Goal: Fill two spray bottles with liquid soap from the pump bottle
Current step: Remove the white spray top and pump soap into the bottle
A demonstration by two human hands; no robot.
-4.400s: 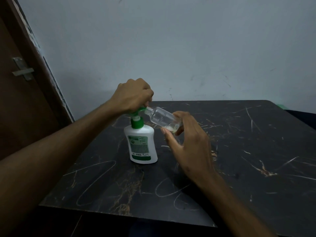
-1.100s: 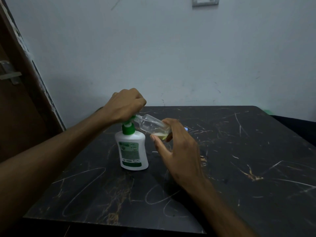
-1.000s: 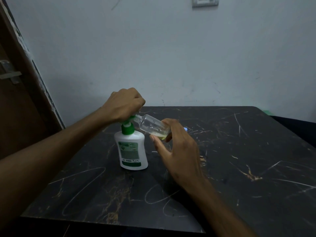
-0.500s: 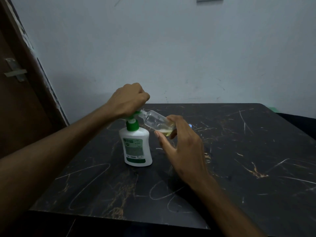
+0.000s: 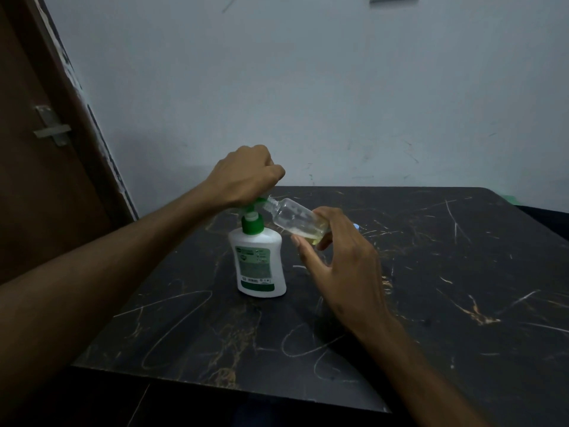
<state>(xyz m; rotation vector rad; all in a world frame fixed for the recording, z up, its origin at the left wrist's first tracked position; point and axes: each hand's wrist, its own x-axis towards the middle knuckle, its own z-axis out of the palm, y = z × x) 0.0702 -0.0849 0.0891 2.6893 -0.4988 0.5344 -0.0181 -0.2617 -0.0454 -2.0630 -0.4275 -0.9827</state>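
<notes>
The pump bottle is white, with a green-and-white label on its front and a green collar and pump head; it stands upright on the black marble table, directly beneath the left hand. That hand is balled into a fist on the pump head, fingers curled down over it so that only the green spout shows past the knuckles. The one spray bottle in view is small, clear and capless. It is tilted, its open neck up against the spout just under the left fingers, its base lower and lying between the fingertips of the right hand. A shallow pool of pale yellow soap sits in its lower end. The right thumb and forefinger pinch the base while the remaining fingers curl loosely below.

Beyond the right fingers a small pale blue thing peeps out on the tabletop, mostly hidden by the hand, too little showing to name. The table is veined with gold and white lines. Left of the left forearm stands a dark wooden door with a metal latch; behind everything is a pale wall.

Count: one pump bottle, one spray bottle, two hands.
</notes>
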